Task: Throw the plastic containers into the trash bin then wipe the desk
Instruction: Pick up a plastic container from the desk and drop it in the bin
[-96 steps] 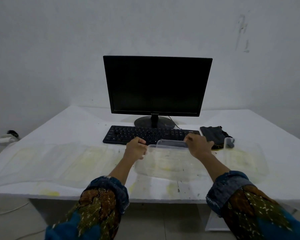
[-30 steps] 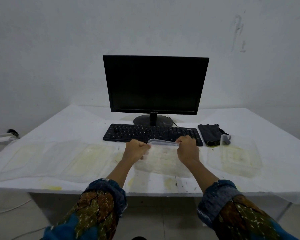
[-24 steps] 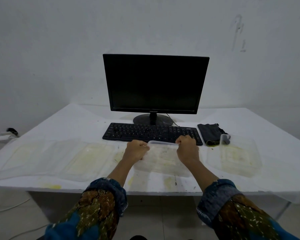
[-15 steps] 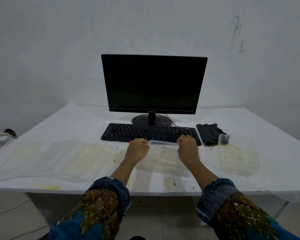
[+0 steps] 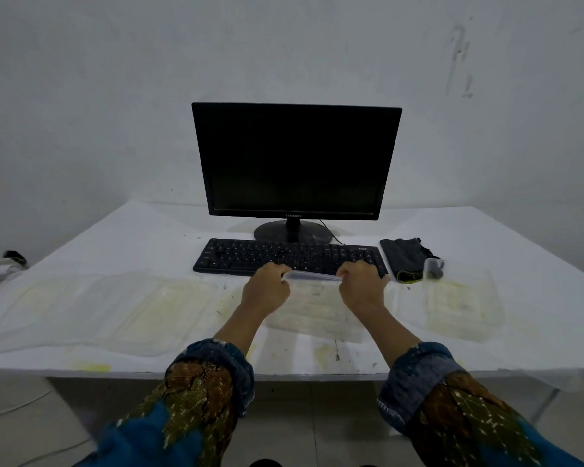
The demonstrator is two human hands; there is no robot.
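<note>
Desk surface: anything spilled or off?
Yes. Yellowish smears stain the desk near its front edge, and greasy residue coats the clear containers: one on the right, one held by both hands.

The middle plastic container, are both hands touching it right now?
Touching. The head view shows the left hand and right hand pinching the middle container's far rim.

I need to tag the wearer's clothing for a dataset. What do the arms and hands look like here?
Both hands, left hand and right hand, are bare: no gloves or rings visible. Each forearm is bare up to a rolled blue denim-like cuff, with patterned sleeves in brown, gold and blue above.
</note>
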